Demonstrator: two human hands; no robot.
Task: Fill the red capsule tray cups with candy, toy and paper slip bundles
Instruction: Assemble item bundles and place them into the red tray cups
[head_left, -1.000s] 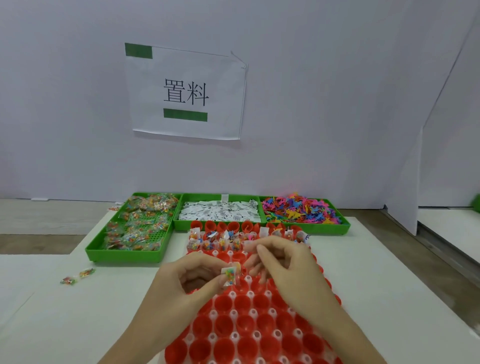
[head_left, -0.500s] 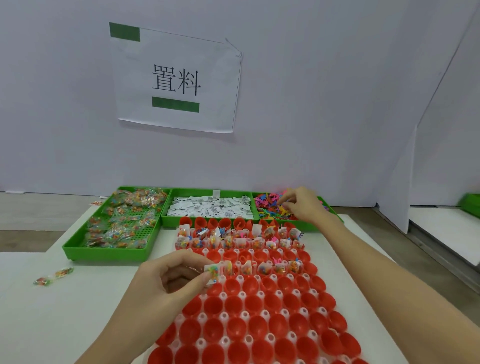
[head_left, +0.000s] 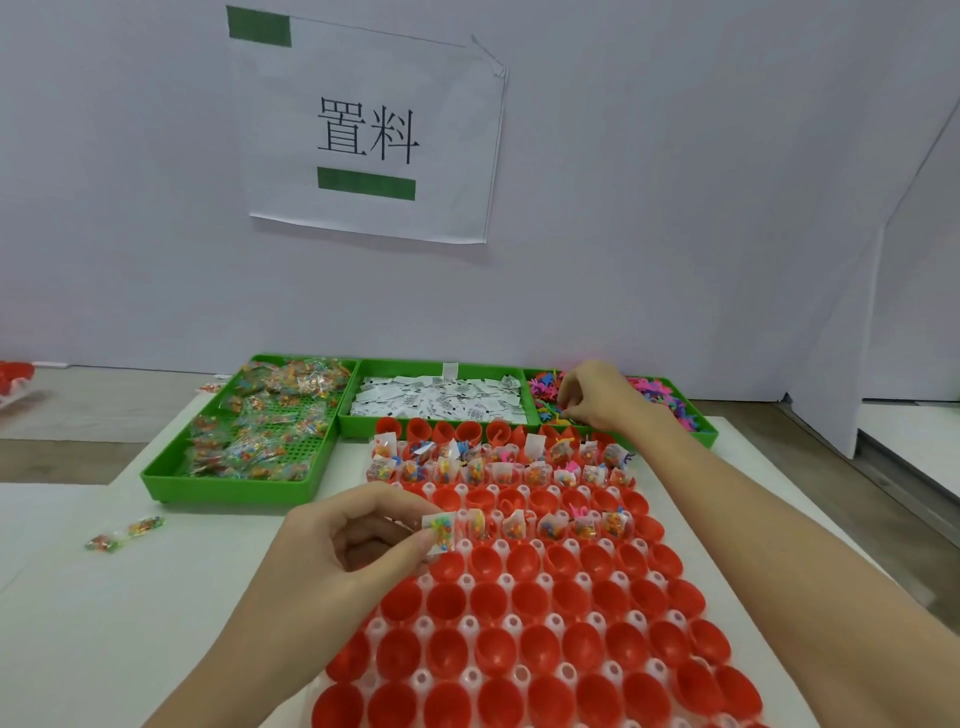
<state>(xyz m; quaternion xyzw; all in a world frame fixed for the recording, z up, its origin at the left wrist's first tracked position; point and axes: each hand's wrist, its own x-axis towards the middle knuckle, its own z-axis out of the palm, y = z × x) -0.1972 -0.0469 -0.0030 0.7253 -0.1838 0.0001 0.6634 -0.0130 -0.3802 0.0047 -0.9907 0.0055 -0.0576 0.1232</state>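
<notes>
The red capsule tray lies in front of me; its far rows hold candy-and-slip bundles, and the near cups are bare red. My left hand pinches a candy packet with a white paper slip at the tray's left edge, beside a partly filled row. My right hand reaches into the green bin of colourful plastic toys at the far right, fingers curled down among the toys; what they hold is hidden.
A green bin of candy packets stands at the far left, and a green bin of white paper slips sits in the middle. Two loose candy packets lie on the white table. A white wall with a paper sign stands behind.
My right hand left the bundle at my left hand and went out to the toy bin. My left hand stayed holding the candy and slip.
</notes>
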